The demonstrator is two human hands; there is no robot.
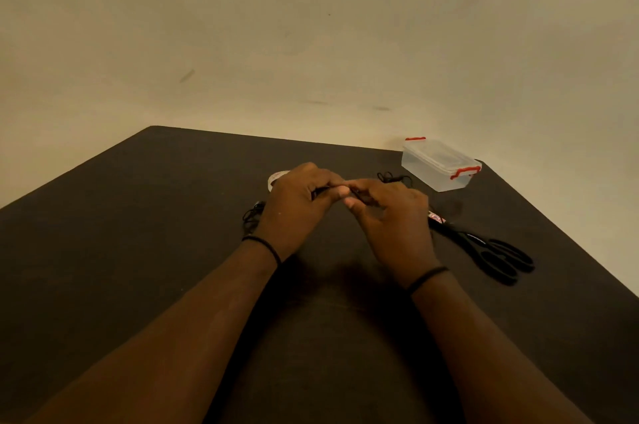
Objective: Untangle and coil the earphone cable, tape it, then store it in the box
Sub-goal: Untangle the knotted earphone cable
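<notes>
Left hand [297, 202] and right hand [390, 216] brought together above the middle of the dark table [138, 250], fingertips nearly meeting, each curled and pinching a short black stretch of the earphone cable [320, 193] between them. Held stretch running roughly left to right, from one pinch to the other, too thin and dark against the table to trace fully. More black cable lying loose on the table just left of the left wrist, bunched in a small tangle [251, 216]; another dark tangle [392, 177] beyond the right hand, toward the box — whether one cable or two, impossible to tell. Judged from this: still at the untangling stage, nothing coiled or taped yet. Next move likely turning on drawing the hands apart along that left-right axis, with slack to feed from both sides. Tape roll [276, 178] lying flat just behind the left hand, partly hidden by it, so nearer the left. Black scissors [484, 247] lying to the right of the right hand, handles toward the near right, blades pointing back toward the hands, well within the right hand's side. Clear plastic box [435, 166] with red clips at the far right of the table, lid on and seemingly latched; something faint visible through the lid, not identifiable, perhaps only a reflection. Box to be opened before storing, and closer to the right hand.
</notes>
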